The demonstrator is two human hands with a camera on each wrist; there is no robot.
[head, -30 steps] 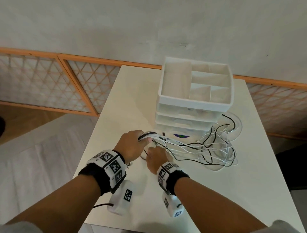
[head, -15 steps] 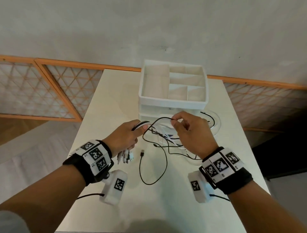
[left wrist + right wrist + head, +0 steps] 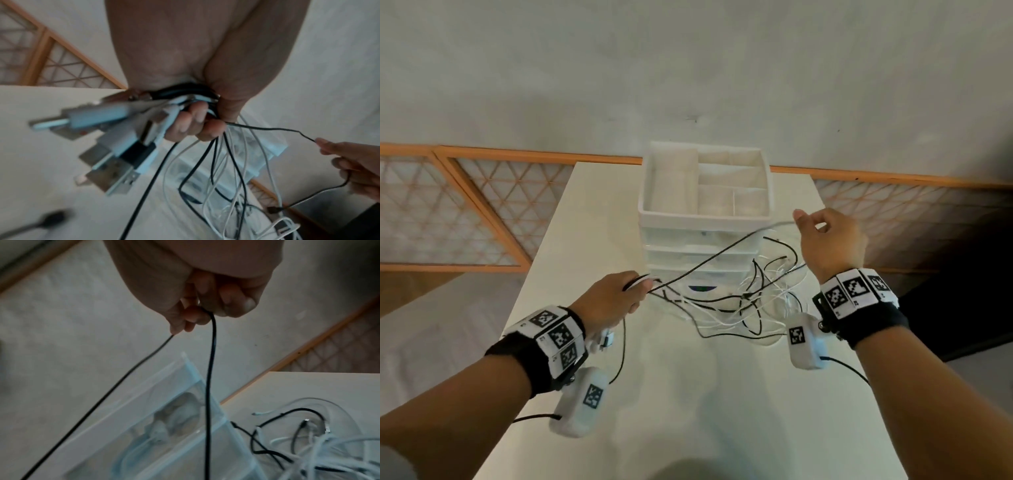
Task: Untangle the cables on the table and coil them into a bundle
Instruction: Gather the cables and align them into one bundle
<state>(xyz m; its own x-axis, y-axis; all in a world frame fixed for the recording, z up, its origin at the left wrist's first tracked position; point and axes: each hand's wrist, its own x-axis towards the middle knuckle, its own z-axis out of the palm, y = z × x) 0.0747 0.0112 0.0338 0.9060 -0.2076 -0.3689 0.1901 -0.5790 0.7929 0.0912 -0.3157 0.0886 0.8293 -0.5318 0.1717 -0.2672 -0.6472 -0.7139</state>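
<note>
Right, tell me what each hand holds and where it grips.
Left hand grips the bundle of cables just behind their USB plugs. Right hand pinches one black cable partway along its length.

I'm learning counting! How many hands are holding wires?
2. The left hand grips a bunch of wires; the right hand pinches one black wire beside the drawers.

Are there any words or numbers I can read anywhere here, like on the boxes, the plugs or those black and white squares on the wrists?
None: no word, number or brand can be read in any view.
The wristband squares are black-and-white code patterns, not letters.
Tiny marks beside the squares on the other band are too small to read.
The USB plugs in the left hand are blurred; no print shows.
The drawer organizer shows no label.
</note>
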